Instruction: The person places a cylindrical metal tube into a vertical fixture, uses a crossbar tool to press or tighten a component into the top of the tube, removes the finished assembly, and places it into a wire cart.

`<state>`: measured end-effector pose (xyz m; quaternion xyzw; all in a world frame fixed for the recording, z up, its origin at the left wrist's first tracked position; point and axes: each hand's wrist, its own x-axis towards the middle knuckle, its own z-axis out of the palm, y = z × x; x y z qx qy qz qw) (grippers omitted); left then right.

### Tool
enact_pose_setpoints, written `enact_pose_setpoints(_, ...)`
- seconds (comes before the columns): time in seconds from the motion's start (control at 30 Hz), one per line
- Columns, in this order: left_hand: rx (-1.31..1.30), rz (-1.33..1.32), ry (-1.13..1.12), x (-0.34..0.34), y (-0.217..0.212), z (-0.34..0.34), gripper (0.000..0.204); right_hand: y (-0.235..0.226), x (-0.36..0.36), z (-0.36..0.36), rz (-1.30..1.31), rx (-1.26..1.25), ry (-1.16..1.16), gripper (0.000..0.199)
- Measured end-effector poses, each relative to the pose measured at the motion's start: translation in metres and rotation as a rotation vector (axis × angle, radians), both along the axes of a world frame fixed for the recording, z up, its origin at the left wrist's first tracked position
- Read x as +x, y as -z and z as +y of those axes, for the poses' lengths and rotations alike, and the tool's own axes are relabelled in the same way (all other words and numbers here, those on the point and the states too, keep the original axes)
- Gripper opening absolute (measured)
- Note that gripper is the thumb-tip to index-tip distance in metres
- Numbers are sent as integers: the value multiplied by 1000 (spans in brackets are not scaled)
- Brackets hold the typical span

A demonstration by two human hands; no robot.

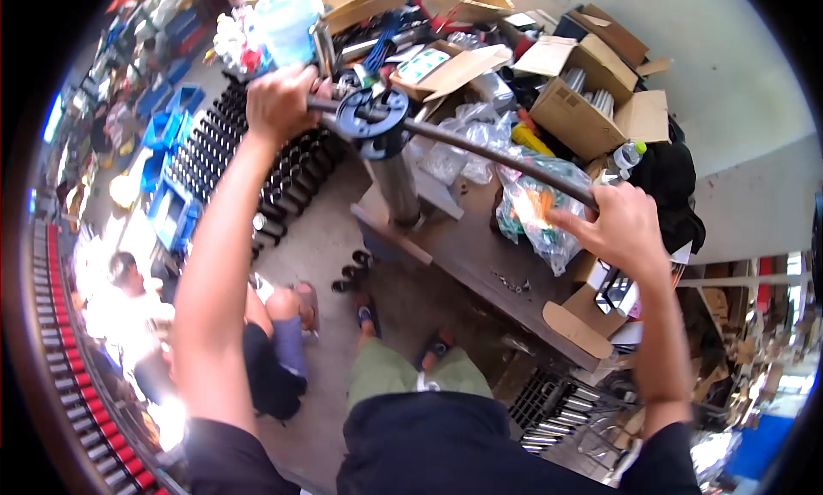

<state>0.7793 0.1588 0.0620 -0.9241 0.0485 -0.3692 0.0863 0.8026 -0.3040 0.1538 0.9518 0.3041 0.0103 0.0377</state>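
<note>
A long dark metal bar (506,162) runs across a round dark flange (351,122) on top of an upright silver metal cylinder (392,185). My left hand (279,105) is wrapped round the bar's left end, close to the flange. At the far right end my right hand (624,229) grips the bar, its thumb stretched along the near side. The cylinder stands tilted in view at the edge of a workbench (463,246); its lower end meets a metal holder (433,195) whose inner side is hidden.
Cardboard boxes (576,109), plastic bags (544,208) and a bottle (630,155) crowd the bench. Rows of black cylindrical parts (296,174) stand on the floor at left, beside blue bins (171,208). A person (141,324) sits low at my left. A black crate (549,401) is at lower right.
</note>
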Motion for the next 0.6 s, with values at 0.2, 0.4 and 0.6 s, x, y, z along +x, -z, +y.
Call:
enact_pose_setpoints(0.2,-162,-472,-224,41,40,-21,27,-6,97,16,1253,184,-23,60)
enact_pose_setpoints(0.4,-246,-449,454,109,2,-9,34,56,-50,35,1521,594,297,57)
enact_pose_setpoints(0.6,-535,-433,1188,194,-7,-107,26,113,-241,263,1373,1744,534,27)
